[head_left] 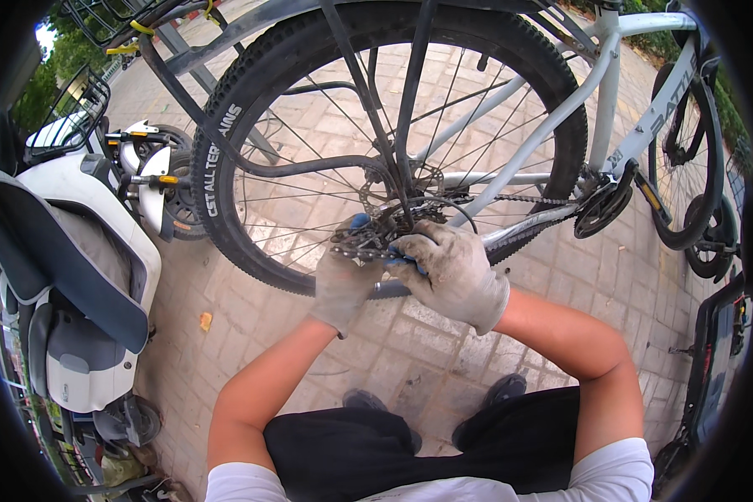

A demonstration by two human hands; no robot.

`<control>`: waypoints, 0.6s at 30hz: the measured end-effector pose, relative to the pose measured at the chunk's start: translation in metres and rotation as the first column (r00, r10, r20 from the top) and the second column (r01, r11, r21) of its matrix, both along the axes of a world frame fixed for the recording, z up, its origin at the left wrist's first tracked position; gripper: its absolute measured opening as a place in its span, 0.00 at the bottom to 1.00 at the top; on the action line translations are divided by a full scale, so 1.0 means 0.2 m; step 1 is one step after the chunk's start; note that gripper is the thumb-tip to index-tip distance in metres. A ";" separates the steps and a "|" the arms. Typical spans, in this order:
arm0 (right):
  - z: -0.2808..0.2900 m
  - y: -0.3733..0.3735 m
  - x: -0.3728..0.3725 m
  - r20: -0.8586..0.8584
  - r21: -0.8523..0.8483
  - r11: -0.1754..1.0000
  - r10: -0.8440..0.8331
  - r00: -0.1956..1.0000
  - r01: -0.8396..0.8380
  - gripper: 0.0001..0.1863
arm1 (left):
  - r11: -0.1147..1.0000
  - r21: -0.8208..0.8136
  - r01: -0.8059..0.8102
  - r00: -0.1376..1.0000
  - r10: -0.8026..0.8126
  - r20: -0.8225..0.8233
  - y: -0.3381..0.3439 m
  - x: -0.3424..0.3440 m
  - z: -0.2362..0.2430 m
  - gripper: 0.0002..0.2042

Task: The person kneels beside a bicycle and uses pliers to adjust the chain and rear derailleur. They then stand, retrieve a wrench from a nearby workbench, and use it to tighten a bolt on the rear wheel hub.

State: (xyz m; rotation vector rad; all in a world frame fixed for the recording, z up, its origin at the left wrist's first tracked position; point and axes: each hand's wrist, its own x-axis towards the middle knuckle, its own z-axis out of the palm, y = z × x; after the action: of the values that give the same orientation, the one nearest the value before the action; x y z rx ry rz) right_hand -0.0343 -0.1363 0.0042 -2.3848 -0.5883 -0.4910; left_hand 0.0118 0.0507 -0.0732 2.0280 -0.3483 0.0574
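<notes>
My left hand [343, 286], in a soiled grey work glove with blue on the fingertips, has its fingers closed around a length of bicycle chain [362, 252]. Close to its right, my gloved right hand [453, 274] pinches the same chain, its fingers bent inward. Just above both hands are the rear hub's disc rotor [373, 191] and the sprockets and derailleur, partly hidden by my fingers. The black knobby rear tire [224, 117] circles them, on a white-framed bicycle [609, 92] with black rack struts. Farther right along the chain sits the crankset [598, 209].
A white scooter [92, 217] with a dark seat stands at my left, other two-wheelers behind it. A second wheel [707, 167] and a dark vehicle edge [711, 343] are at my right. My shoes [502, 391] rest on paving [192, 360] below, beside a small yellow leaf [205, 320].
</notes>
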 end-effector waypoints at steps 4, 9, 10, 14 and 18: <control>-0.06 0.02 -0.02 0.053 -0.013 1.000 -0.012 0.999 0.013 0.15 | 0.993 0.105 -0.053 0.987 0.036 0.159 0.01 0.02 -0.03 0.28; -0.10 0.02 -0.02 0.123 0.041 0.999 -0.002 0.992 -0.003 0.17 | 0.993 0.116 0.014 0.993 -0.027 0.114 0.04 0.00 0.01 0.27; -0.11 0.02 -0.02 0.129 0.027 1.000 0.007 0.992 -0.011 0.17 | 0.995 -0.085 0.053 0.999 -0.054 -0.010 0.04 0.00 0.01 0.26; -0.16 0.04 -0.04 0.159 0.027 0.999 0.040 0.986 -0.045 0.19 | 0.865 -0.502 0.021 0.974 -0.132 -0.187 0.01 0.00 -0.01 0.26; -0.22 0.06 -0.06 0.146 -0.069 0.995 0.075 0.986 -0.066 0.18 | 0.802 -0.597 -0.007 0.962 -0.157 -0.222 0.01 0.00 -0.05 0.29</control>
State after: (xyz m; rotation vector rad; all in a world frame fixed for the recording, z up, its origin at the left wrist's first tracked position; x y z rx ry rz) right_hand -0.0471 -0.1251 -0.0389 -2.3921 -0.7627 -0.6312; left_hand 0.0110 0.0537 -0.0829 1.3683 -0.2059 -0.1379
